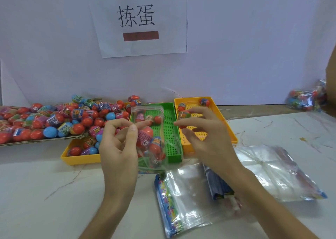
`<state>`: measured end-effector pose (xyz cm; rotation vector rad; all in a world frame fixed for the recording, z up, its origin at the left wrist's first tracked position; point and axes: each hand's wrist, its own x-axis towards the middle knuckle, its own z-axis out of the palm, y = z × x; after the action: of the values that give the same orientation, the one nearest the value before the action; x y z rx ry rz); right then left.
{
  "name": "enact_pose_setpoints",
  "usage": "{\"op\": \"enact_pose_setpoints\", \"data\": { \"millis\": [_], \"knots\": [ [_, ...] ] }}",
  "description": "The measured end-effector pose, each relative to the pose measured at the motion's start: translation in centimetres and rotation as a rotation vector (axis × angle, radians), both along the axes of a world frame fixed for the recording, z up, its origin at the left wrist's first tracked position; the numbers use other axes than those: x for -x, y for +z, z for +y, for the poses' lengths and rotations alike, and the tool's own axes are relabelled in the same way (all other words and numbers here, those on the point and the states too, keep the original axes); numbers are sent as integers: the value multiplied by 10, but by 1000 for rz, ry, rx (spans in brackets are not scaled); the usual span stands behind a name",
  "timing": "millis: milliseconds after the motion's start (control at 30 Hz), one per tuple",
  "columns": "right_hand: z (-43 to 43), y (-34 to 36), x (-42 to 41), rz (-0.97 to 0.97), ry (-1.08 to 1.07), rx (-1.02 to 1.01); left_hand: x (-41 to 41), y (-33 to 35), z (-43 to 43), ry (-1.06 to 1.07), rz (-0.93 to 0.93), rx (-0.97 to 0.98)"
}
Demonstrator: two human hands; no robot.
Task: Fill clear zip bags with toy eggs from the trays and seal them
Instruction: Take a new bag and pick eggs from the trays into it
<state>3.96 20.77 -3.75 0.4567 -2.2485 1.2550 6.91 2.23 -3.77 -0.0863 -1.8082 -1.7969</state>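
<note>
A clear zip bag (151,122) stands upright over the green tray (171,129), its mouth open, with several toy eggs inside. My left hand (118,146) pinches the bag's left edge between thumb and fingers. Over the right yellow tray (225,122), my right hand (205,133) grips a toy egg (184,115), just right of the bag's mouth. Two more eggs lie at the back of that yellow tray. A yellow tray on the left (80,158) holds several eggs.
A big flat tray heaped with toy eggs (51,120) fills the left. Empty zip bags (183,198) lie in front of me, with another stack (272,171) to the right. A filled bag (307,99) rests far right by the wall.
</note>
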Motion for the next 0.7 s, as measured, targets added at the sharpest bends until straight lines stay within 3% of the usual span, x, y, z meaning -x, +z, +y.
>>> {"op": "enact_pose_setpoints", "data": {
  "millis": [433,600,700],
  "knots": [
    [4,18,-13,370,-110,291,0,-6,3,-119,-37,32],
    [-2,23,-22,364,-63,424,-2,-7,7,-146,-35,50],
    [-5,29,-27,377,19,379,-2,-8,8,-167,-30,70]
  ]
}}
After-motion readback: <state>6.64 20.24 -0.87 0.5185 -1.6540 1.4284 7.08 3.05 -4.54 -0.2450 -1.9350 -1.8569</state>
